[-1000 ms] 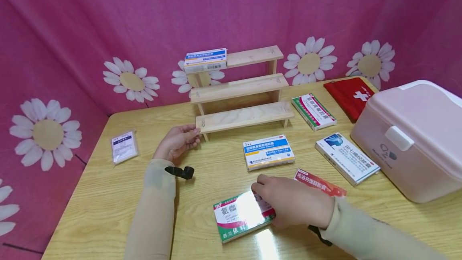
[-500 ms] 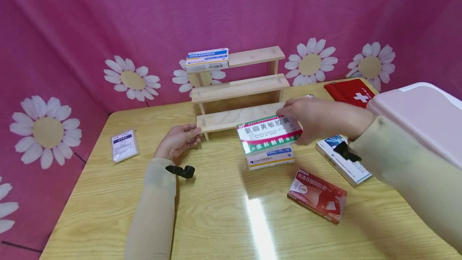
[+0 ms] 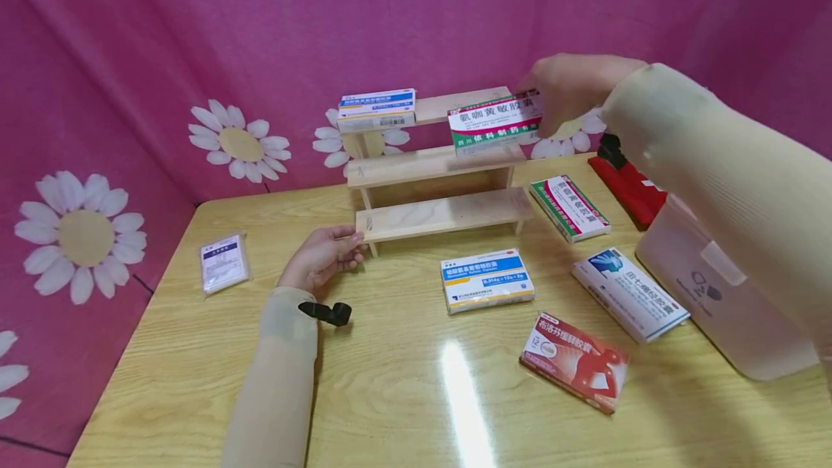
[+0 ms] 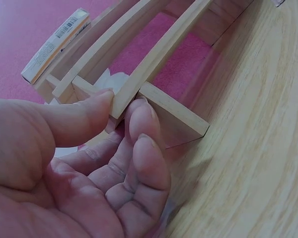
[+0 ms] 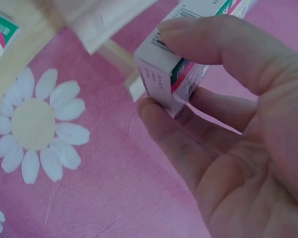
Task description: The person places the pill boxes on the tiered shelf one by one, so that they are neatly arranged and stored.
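Observation:
My right hand grips one end of a green, white and magenta medicine box in front of the upper tiers of a wooden three-step shelf. In the right wrist view the thumb lies on the box's barcode side, with fingers on the opposite side. My left hand pinches the left end of the lowest step. Its thumb is on top and its curled fingers are beneath, as the left wrist view shows. A blue-and-white medicine box sits at the left of the top step.
Before the shelf lie a blue-and-white box and a red box. Rightward are another green-and-magenta box, a white-and-blue box, a red pouch and a pink chest. A small packet lies left.
My right hand has lifted the green-and-magenta medicine box from the table and carried it up and back to the shelf's upper tiers. The left hand has stayed on the lowest step.

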Demonstrator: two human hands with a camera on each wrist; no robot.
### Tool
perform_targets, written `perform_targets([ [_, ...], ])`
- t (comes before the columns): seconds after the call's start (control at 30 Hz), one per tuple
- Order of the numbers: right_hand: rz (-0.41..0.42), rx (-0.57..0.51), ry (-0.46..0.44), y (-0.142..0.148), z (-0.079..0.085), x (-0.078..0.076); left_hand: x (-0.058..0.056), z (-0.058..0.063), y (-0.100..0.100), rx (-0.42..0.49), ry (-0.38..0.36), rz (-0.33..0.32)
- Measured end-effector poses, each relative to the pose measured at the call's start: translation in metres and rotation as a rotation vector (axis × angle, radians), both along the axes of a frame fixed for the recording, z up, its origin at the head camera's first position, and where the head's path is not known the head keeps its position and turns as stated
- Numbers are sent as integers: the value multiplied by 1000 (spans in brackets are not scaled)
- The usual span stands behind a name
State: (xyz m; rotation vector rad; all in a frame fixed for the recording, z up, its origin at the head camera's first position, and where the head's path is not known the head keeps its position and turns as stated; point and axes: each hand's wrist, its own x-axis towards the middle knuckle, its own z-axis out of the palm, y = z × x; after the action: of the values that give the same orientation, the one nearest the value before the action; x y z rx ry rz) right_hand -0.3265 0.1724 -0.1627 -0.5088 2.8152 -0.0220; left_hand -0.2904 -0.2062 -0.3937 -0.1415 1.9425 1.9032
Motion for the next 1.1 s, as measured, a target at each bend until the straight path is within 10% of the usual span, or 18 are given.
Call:
perform_targets([
  [0.53,-24,4,-71,-16,3,-75,26,4,-5,15,8,37],
  [1.1,-62,-9,-176,9,-14,-78,33,-4,17,21,27,-31],
])
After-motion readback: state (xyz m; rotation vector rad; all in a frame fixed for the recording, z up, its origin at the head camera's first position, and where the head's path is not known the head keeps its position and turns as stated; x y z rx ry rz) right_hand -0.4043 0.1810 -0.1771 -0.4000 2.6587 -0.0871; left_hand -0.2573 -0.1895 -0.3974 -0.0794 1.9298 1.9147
